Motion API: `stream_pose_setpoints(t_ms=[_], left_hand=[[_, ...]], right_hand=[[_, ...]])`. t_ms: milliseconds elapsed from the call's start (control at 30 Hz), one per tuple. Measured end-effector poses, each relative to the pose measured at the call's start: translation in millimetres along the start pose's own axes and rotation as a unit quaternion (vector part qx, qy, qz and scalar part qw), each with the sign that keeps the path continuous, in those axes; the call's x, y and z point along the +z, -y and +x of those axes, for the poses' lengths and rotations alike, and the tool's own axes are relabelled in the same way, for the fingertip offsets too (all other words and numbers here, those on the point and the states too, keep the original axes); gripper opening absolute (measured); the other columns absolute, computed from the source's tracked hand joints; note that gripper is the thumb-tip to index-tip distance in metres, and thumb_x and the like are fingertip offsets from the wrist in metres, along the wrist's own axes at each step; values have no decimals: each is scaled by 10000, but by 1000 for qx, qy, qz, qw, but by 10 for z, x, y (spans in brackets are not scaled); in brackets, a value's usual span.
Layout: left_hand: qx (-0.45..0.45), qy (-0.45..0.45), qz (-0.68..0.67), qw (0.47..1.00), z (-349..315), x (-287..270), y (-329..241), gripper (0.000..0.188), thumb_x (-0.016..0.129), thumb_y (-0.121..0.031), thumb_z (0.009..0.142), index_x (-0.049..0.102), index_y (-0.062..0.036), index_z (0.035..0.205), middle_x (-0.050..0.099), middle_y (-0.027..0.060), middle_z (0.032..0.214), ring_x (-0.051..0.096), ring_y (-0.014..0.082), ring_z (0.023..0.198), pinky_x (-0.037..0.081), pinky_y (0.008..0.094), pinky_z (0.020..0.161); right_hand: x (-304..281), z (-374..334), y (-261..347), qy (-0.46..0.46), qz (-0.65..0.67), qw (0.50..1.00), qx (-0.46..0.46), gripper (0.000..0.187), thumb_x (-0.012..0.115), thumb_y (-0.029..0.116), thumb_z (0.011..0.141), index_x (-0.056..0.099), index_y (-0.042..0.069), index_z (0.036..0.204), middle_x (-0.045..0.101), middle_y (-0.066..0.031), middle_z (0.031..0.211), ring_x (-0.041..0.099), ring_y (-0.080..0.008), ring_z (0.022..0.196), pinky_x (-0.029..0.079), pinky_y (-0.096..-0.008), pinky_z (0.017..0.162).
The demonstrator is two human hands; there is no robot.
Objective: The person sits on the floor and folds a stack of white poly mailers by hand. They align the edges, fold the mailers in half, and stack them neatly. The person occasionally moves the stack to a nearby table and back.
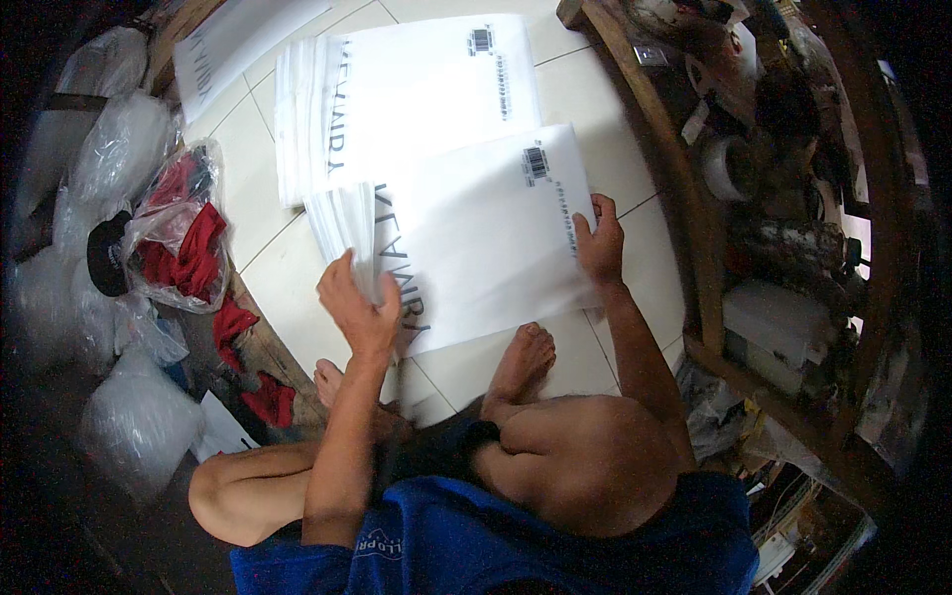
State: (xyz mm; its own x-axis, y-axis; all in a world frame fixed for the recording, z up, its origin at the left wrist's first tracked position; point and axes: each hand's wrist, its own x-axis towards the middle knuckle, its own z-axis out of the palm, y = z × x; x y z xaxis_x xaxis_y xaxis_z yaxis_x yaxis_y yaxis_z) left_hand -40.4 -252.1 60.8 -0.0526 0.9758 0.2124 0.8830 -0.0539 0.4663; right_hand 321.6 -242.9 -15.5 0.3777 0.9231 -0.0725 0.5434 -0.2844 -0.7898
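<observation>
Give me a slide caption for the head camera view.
Left hand and right hand at opposite edges of the nearer stack of printed white sheets on a tiled floor.

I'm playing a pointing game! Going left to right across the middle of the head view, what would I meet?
Black item → red cloth → left hand → white sheet → right hand → wooden beam.

White sheet [476,238] with large dark-grey lettering along its left edge, a small black striped barcode near the top right and a line of fine dark print below that. White stack [416,99] behind it, printed in the same pattern. Floor [637,129] of cream tiles crossed by a grid of dark lines. Bright blue shirt [535,535] with a small white print. Red cloth [198,260]; black cap [106,256]; brown wooden frame [684,164].
</observation>
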Motion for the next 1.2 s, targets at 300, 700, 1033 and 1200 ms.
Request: stream_pose_setpoints(t_ms=[300, 700, 1033, 1200], left_hand=[[-16, 68, 84, 994, 130, 4, -94, 677, 758, -184, 786, 474, -4, 1374, 452, 227, 1287, 413, 387, 1207, 335, 499, 1039], [-192, 93, -66, 975, 90, 93, 396, 1031, 788, -233, 744, 180, 53, 1527, 383, 322, 1437, 385, 447, 1335, 306, 490, 1133], [-266, 204, -312, 889, 321, -4, 548, 1006, 860, -247, 689, 280, 75, 1445, 524, 238, 1343, 532, 315, 1245, 418, 401, 1070], [-238, 216, -291, 901, 234, -61, 674, 1083, 869, -240, 689, 216, 76, 1493, 446, 247, 1425, 473, 319, 1311, 388, 411, 1099]], right_hand=[[-22, -12, 77, 7, -6, 999, 36, 467, 663, 21, 867, 459, -43, 1283, 632, -276, 1186, 632, -398, 1126, 477, -440, 985], [116, -78, 422, -87, -191, 962, -176, 483, 674, 73, 898, 464, -30, 1320, 598, -233, 1184, 596, -353, 1133, 470, -443, 1009], [1890, -813, 1662, 329, 254, 905, 88, 527, 726, 214, 912, 469, -67, 1276, 628, -218, 1129, 656, -219, 998, 564, -330, 787], [1885, -767, 1741, 319, 291, 895, 114, 396, 698, 168, 915, 516, -44, 1196, 666, -150, 973, 675, -211, 867, 561, -324, 739]])
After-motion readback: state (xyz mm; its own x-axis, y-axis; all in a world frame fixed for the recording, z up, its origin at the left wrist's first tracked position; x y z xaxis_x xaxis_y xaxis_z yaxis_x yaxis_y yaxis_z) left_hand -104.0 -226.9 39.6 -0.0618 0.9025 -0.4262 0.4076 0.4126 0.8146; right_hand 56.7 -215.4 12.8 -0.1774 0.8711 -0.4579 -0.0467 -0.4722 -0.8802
